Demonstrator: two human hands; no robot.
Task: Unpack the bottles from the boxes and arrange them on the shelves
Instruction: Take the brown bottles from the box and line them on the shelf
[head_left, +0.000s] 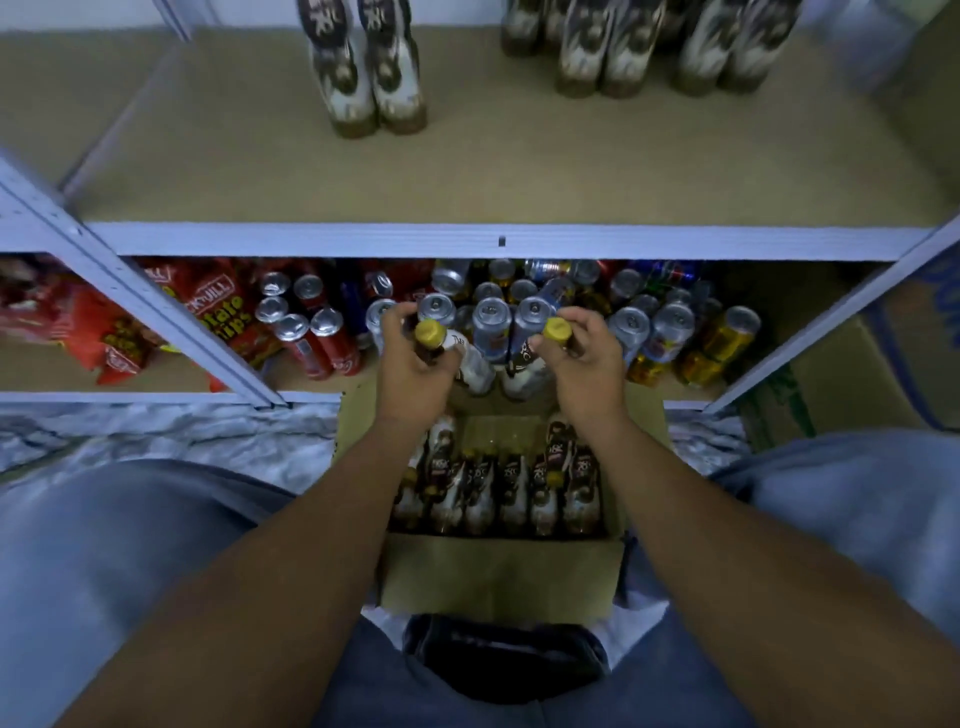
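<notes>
Two bottles held over box (498, 582) — left hand (415, 376) fingers curled round left bottle (475, 369) neck, right hand (589, 374) round right bottle (524, 371). On shelf (519, 171): pair (370, 83) standing left — cluster (639, 47) right, count unclear.

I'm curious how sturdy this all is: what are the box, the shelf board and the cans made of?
Box: matte brown cardboard, judging by its folded flaps. Shelf board: tan, speckled, matte, probably particleboard; I can't be sure. Cans: metal, likely aluminium, with shiny silver tops and pull tabs.
</notes>
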